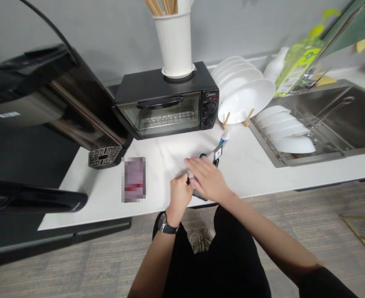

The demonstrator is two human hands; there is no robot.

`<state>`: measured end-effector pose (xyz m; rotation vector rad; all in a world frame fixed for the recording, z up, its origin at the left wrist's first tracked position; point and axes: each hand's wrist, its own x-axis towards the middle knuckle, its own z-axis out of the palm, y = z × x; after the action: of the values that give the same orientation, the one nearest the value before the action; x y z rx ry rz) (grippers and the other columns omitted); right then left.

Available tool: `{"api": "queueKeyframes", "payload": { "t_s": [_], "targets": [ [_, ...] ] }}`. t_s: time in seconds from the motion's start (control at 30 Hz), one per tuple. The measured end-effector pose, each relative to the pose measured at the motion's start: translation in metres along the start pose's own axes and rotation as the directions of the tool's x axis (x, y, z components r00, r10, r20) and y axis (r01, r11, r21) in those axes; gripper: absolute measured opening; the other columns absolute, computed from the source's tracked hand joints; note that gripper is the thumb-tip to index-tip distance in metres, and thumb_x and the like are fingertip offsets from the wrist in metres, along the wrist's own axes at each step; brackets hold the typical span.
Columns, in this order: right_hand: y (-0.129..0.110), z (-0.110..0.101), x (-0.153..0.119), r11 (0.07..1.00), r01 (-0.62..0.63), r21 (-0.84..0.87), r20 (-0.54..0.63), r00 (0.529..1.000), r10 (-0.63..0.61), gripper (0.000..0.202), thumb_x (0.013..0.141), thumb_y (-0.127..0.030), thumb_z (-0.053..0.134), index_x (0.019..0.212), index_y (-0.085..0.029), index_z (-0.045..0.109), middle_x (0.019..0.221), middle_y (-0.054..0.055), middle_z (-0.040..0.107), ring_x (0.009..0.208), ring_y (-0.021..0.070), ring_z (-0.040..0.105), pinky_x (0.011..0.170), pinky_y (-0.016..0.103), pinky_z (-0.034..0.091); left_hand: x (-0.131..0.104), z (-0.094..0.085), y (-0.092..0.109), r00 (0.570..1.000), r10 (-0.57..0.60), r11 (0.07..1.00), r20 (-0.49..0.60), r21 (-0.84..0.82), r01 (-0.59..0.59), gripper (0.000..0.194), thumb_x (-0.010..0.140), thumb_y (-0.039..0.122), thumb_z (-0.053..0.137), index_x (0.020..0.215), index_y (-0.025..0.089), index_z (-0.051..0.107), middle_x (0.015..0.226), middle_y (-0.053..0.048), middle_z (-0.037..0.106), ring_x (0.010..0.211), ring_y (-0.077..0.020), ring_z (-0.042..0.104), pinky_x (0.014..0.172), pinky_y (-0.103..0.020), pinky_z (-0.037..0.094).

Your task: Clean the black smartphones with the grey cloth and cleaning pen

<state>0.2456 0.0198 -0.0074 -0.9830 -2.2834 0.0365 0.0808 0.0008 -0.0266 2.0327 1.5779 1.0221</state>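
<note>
My left hand (181, 191), with a black-strapped watch on its wrist, is closed at the counter's front edge. Something small and pale shows at its fingertips, too hidden to name. Over it lies my right hand (209, 178), its fingers stretched out and side by side, palm down. Beneath and beyond the right hand, a dark flat object (200, 195) rests on the counter, mostly covered. A grey flat piece with a white label (218, 153) sticks out past the right fingers. Just behind it lies a small white and blue bottle (224, 137).
A black toaster oven (166, 107) carries a white chopstick holder (174, 43). White plates (246, 97) stand in a rack beside the sink (333, 155), which holds white bowls (294, 144). To the left are a black dispenser (85, 111) and a blurred purple packet (134, 178) on the white counter (157, 165).
</note>
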Motion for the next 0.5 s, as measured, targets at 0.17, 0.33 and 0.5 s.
{"api": "queueKeyframes", "payload": {
  "t_s": [0.17,0.33,0.5],
  "targets": [
    [0.015,-0.009,0.000,0.973,-0.224,-0.060,-0.134,0.967,0.214,0.037,0.108,-0.029,0.039,0.124,-0.015,0.069,0.122,0.015,0.073,0.126,0.0311,0.061,0.123,0.060,0.033,0.001,-0.002,0.007,0.999,0.031,0.998,0.026,0.048,-0.032,0.019,0.101,0.024,0.062,0.109,0.021,0.079,0.088,-0.007,0.082,0.072,-0.0198,0.075,0.069,-0.027,0.054],
    [-0.021,0.004,-0.007,1.000,0.010,0.026,0.040,0.999,-0.011,0.047,0.108,-0.028,0.039,0.150,-0.015,0.053,0.150,0.013,0.062,0.142,0.0261,0.053,0.125,0.049,0.035,-0.002,0.001,-0.004,0.997,0.032,0.991,0.071,0.126,-0.041,0.017,0.089,0.010,0.063,0.088,0.016,0.079,0.076,-0.009,0.079,0.062,-0.0229,0.072,0.063,-0.030,0.054],
    [0.025,-0.019,-0.003,0.961,-0.243,-0.133,-0.147,0.964,0.224,0.038,0.108,-0.028,0.038,0.123,-0.015,0.071,0.116,0.013,0.076,0.113,0.0302,0.065,0.112,0.055,0.044,-0.003,0.003,0.000,0.997,0.070,0.997,0.042,0.012,-0.071,0.028,0.101,0.020,0.061,0.124,0.026,0.076,0.111,-0.007,0.083,0.090,-0.0215,0.079,0.083,-0.029,0.059]
  ]
}}
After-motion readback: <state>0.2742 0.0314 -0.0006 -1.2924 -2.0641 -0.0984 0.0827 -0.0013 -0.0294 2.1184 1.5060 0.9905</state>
